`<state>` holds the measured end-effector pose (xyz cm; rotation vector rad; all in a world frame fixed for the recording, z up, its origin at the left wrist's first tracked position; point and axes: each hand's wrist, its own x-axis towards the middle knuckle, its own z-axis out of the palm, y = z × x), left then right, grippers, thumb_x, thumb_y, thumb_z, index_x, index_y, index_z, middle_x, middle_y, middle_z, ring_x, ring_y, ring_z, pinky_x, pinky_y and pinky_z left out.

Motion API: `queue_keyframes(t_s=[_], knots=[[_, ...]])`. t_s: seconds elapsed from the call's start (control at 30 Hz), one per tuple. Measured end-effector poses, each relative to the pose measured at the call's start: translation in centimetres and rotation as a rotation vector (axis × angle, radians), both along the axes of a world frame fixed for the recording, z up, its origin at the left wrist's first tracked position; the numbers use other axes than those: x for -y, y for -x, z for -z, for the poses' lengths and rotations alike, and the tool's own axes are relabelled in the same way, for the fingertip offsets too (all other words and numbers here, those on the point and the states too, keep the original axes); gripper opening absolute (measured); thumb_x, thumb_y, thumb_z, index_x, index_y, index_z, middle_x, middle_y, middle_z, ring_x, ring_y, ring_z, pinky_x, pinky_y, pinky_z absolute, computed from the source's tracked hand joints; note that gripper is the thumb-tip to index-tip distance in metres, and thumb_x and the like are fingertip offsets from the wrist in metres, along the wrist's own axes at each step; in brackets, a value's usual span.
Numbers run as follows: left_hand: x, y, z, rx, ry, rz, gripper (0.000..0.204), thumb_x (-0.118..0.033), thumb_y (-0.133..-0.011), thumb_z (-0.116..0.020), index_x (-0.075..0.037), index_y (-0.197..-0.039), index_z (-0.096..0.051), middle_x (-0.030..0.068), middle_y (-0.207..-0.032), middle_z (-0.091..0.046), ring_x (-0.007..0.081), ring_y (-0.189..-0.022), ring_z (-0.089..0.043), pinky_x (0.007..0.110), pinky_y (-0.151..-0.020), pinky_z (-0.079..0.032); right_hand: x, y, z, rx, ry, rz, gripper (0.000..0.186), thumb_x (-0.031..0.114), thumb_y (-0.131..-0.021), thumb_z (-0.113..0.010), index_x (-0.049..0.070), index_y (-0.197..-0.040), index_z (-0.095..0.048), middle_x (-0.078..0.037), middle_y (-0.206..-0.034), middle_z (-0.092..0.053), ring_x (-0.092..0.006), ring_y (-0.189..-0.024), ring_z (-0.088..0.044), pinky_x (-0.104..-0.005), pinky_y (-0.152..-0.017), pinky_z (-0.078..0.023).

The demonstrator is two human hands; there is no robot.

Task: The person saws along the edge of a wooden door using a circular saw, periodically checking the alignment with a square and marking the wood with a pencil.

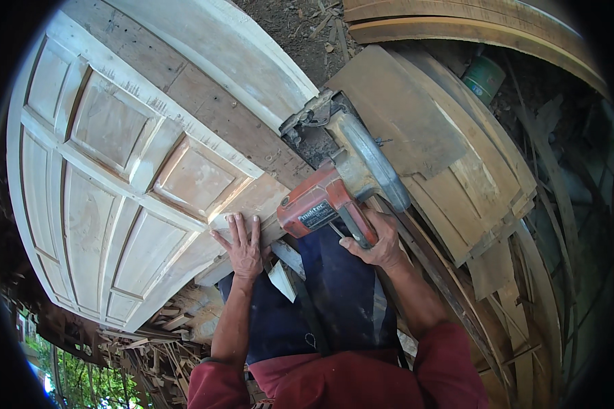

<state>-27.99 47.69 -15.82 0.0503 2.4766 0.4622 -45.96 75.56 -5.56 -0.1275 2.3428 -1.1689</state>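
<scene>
While your left hand (242, 247) lies flat with its fingers (239, 228) spread and pressed on the near edge of the pale unfinished wooden panelled door (116, 177), your right hand (377, 240) is curled tightly around the rear handle of the red and grey electric power planer (341, 180). That tool sits on the door's edge, just beside your left hand, with its grey nose pointing away from you. Stacked curved brown wooden boards (471, 170) lie to your right, with a green cylindrical can (484, 77) beyond them. Wood offcuts (164, 327) litter the ground at lower left, and bare dirt (300, 27) shows farther off.
</scene>
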Motion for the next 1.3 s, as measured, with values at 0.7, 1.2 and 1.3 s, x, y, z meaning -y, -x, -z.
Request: queue_keyframes(t_s=[0.7, 1.2, 1.3], knots=[[0.3, 0.0, 0.2, 0.001, -0.019, -0.003, 0.111, -0.041, -0.061, -0.086, -0.016, -0.156, -0.035, 0.0257, -0.163, -0.019, 0.0443, -0.153, -0.013, 0.077, -0.114, 0.001, 3.0, 2.7, 0.3, -0.022, 0.033, -0.015, 0.049, 0.037, -0.077, -0.083, -0.002, -0.100, -0.063, -0.011, -0.078, -0.062, -0.0287, -0.062, -0.064, -0.0376, -0.059, -0.051], [0.4, -0.1, 0.2, 0.012, -0.032, -0.034, 0.111, -0.040, -0.060, -0.087, -0.019, -0.155, -0.035, 0.0232, -0.162, -0.023, 0.0426, -0.152, -0.018, 0.080, -0.113, -0.002, 5.6, 5.6, -0.1, 0.009, 0.042, -0.038, 0.044, 0.030, -0.076, -0.086, 0.000, -0.098, -0.063, -0.011, -0.075, -0.063, -0.0267, -0.063, -0.064, -0.0364, -0.060, -0.052], [0.5, -0.6, 0.7, -0.007, -0.009, -0.027, 0.111, -0.039, -0.060, -0.088, -0.021, -0.155, -0.034, 0.0210, -0.161, -0.026, 0.0411, -0.152, -0.021, 0.081, -0.111, -0.003, 5.8, 5.5, -0.2, 0.019, 0.015, -0.034, 0.042, 0.029, -0.076, -0.086, 0.001, -0.097, -0.062, -0.010, -0.075, -0.063, -0.0266, -0.063, -0.065, -0.0368, -0.060, -0.052]])
